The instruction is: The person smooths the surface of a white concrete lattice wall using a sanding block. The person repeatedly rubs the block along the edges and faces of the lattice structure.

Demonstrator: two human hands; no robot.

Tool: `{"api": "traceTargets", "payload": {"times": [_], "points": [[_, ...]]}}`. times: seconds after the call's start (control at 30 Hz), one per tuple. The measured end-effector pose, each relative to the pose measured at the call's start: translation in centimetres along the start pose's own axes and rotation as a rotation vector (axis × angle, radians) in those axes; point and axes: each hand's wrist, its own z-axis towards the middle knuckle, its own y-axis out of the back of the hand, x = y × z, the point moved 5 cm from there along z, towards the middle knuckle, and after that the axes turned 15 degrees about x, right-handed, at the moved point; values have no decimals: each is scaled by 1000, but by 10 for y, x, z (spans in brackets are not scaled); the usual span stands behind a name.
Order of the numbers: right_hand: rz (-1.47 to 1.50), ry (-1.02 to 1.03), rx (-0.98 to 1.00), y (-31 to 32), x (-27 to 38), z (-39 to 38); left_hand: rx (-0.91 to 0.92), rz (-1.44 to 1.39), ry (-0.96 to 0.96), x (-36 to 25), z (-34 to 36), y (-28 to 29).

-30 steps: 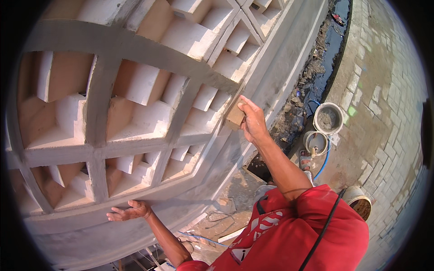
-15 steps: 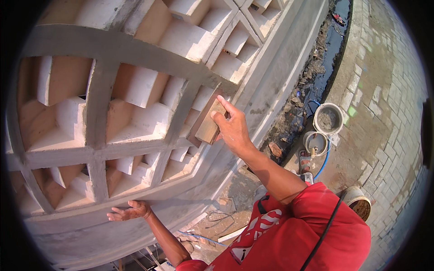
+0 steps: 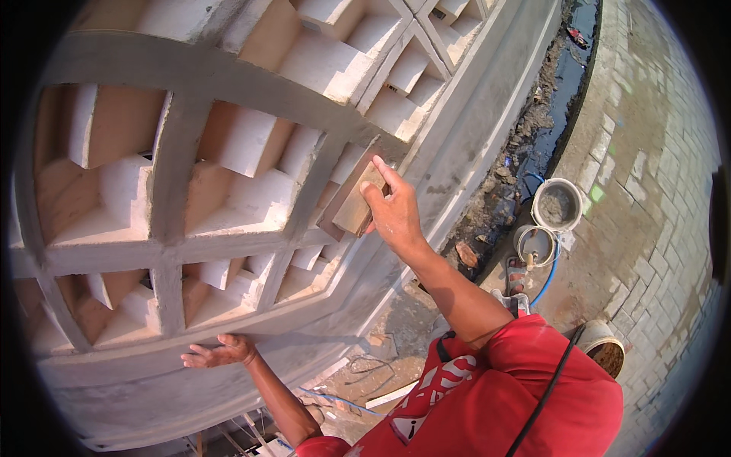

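My right hand (image 3: 397, 215) grips the wooden handle block of a plastering float (image 3: 355, 210), fingers and thumb wrapped over its upper end. The float's thin board lies against a grey plastered rib of the openwork wall (image 3: 177, 164), beside a small recess near the wall's lower edge. My left hand (image 3: 221, 351) is open, palm turned upward and fingers apart, holding nothing. It is at the smooth grey band below the lattice; whether it touches the surface I cannot tell.
On the right stand a bucket of grey mortar (image 3: 557, 204), a smaller pail (image 3: 536, 246) with a tool in it, and another bucket (image 3: 601, 343). A blue hose (image 3: 547, 283) curls beside them. A ditch with dark water (image 3: 567, 91) runs between wall and paving (image 3: 647, 251).
The view has shifted slightly, so the lattice appears a little higher and further right. The float stays at about the same spot on the wall. My left hand has hardly moved.
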Motion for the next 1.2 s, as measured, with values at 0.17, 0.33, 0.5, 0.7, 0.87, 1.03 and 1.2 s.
{"api": "traceTargets", "payload": {"times": [0.17, 0.33, 0.5, 0.7, 0.87, 1.03, 1.2], "points": [[-100, 11, -35, 6, 5, 29, -34, -40, -6, 0, 2, -1], [-143, -23, 48, -9, 7, 3, -11, -47, 7, 2, -2, -1], [-62, -83, -36, 24, 2, 30, -12, -33, 8, 3, 2, -1], [-125, -33, 100, -16, 17, 3, -14, -55, 5, 0, 2, 1], [-41, -35, -63, 22, 5, 29, 1, -53, -5, 1, 3, -1], [-162, -75, 91, -14, 17, 8, -3, -58, 19, 2, -4, -2], [-15, -55, -59, 27, -2, 11, -3, -35, 1, 2, 1, 0]]}}
